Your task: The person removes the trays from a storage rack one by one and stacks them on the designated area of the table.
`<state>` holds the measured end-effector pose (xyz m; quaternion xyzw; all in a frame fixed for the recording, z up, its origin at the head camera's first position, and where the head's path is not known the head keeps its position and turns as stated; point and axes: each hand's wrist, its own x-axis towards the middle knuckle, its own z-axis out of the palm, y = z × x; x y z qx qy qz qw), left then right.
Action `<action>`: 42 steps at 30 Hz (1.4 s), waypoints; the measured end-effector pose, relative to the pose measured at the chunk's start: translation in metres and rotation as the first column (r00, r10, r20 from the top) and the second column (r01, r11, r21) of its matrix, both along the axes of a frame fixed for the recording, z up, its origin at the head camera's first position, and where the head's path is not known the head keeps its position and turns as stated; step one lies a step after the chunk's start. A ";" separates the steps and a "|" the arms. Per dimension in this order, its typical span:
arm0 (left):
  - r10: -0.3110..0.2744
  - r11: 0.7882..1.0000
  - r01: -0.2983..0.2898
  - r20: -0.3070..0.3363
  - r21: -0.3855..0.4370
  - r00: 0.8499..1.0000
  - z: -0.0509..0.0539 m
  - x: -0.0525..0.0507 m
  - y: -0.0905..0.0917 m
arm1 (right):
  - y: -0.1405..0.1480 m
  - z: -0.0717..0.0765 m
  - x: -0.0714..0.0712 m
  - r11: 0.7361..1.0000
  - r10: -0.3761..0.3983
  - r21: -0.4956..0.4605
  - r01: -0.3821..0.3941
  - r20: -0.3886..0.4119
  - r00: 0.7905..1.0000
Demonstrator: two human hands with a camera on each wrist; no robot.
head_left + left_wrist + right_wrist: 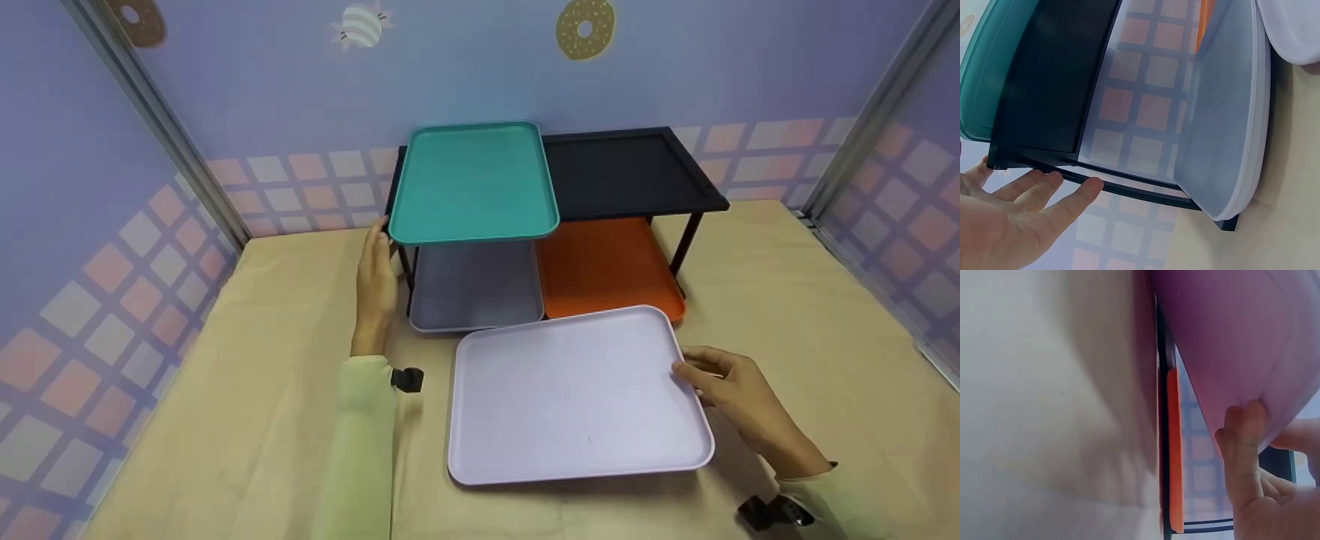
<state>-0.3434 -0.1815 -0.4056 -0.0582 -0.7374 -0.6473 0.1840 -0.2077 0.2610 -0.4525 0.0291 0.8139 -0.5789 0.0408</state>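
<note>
My right hand [739, 401] pinches the right edge of a pale lilac tray [577, 397], thumb on top. In the right wrist view, the fingers [1244, 433] lie against the tray's underside. Its right side is raised above the table, and whether its left edge touches the cloth I cannot tell. My left hand [376, 281] is at the left end of a black two-level rack [622, 172]. In the left wrist view, its fairly straight fingers [1075, 199] rest along a dark side bar [1129, 188]. A teal tray [476, 184] lies on the rack's top left.
Under the rack top, a grey tray [480, 289] sits on the left and an orange tray [607, 270] on the right. Beige cloth [262, 420] covers the table. A patterned wall [465, 67] stands behind the rack, with more panels at both sides.
</note>
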 end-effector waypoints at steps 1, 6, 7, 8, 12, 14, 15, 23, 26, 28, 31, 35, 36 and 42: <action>-0.001 1.000 0.001 0.001 -0.004 1.000 0.000 0.000 0.000 | 0.001 0.000 0.000 1.000 -0.003 0.009 0.003 -0.003 1.000; 0.003 1.000 -0.003 0.010 -0.011 1.000 0.001 0.001 0.000 | 0.004 -0.001 -0.001 1.000 0.003 0.005 -0.003 0.002 1.000; 0.004 1.000 -0.003 0.010 -0.011 1.000 0.001 0.001 0.000 | 0.004 -0.002 -0.001 1.000 0.009 0.002 -0.009 0.005 1.000; 0.003 1.000 -0.003 0.009 -0.011 1.000 0.001 0.001 0.000 | 0.005 -0.002 -0.001 1.000 0.015 0.001 -0.015 0.007 1.000; -0.002 1.000 0.002 0.012 -0.002 1.000 0.001 0.000 0.000 | 0.007 -0.004 -0.002 1.000 0.027 0.007 -0.027 0.008 1.000; -0.005 1.000 0.005 0.017 0.008 1.000 0.001 0.000 0.001 | 0.007 -0.005 -0.002 0.999 0.030 0.017 -0.030 0.003 1.000; -0.005 1.000 0.004 0.021 0.014 1.000 0.000 0.000 0.001 | 0.007 -0.005 -0.001 0.999 0.032 0.023 -0.032 0.001 1.000; -0.004 1.000 0.003 0.025 0.022 1.000 -0.001 -0.001 0.001 | 0.006 -0.005 0.000 0.997 0.049 0.065 -0.049 0.002 0.999; -0.007 1.000 0.007 0.015 0.019 1.000 0.000 -0.001 0.001 | 0.006 -0.006 -0.001 0.996 0.053 0.073 -0.055 0.019 0.998; -0.004 1.000 0.004 0.009 0.005 1.000 0.000 -0.001 0.000 | 0.007 -0.007 -0.001 0.996 0.058 0.072 -0.060 0.035 0.998; -0.004 1.000 0.004 -0.002 -0.011 1.000 0.001 -0.001 0.000 | 0.007 -0.009 -0.002 0.996 0.060 0.069 -0.064 0.055 0.997; -0.005 1.000 0.005 -0.005 -0.010 1.000 0.001 -0.001 0.000 | 0.007 -0.012 -0.003 0.995 0.061 0.069 -0.066 0.073 0.995; -0.006 1.000 0.006 -0.006 -0.004 1.000 0.001 -0.002 0.000 | 0.007 -0.012 -0.003 0.995 0.062 0.069 -0.067 0.075 0.995; -0.013 1.000 0.013 -0.006 0.019 1.000 0.000 -0.002 0.000 | 0.007 -0.015 -0.004 0.996 0.059 0.064 -0.065 0.091 0.994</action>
